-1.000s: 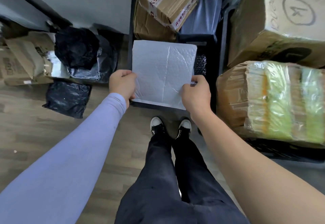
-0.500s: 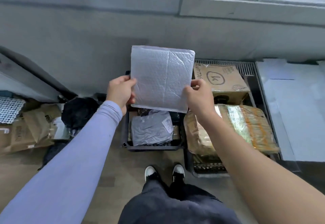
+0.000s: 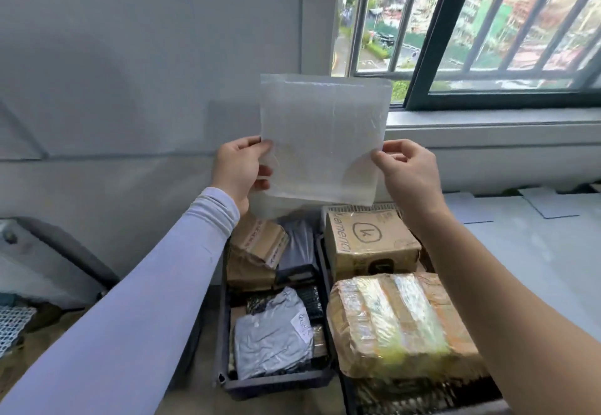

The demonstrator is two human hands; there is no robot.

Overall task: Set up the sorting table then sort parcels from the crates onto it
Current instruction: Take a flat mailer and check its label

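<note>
White padded mailer [image 3: 322,141], held up flat in both hands before the wall and window.

Left hand [image 3: 239,170] pinches the mailer's lower left edge between thumb and curled fingers; right hand [image 3: 408,173] pinches its lower right corner likewise. Below, on the floor: dark crate [image 3: 224,379], holding a grey poly bag [image 3: 271,338] at its near end, taped brown boxes [image 3: 257,252] at its far end. Just beside it on the right, a second crate [image 3: 422,396]: film-wrapped bundle [image 3: 396,322] near, cardboard box [image 3: 370,242] marked with a circled letter beyond.
</note>
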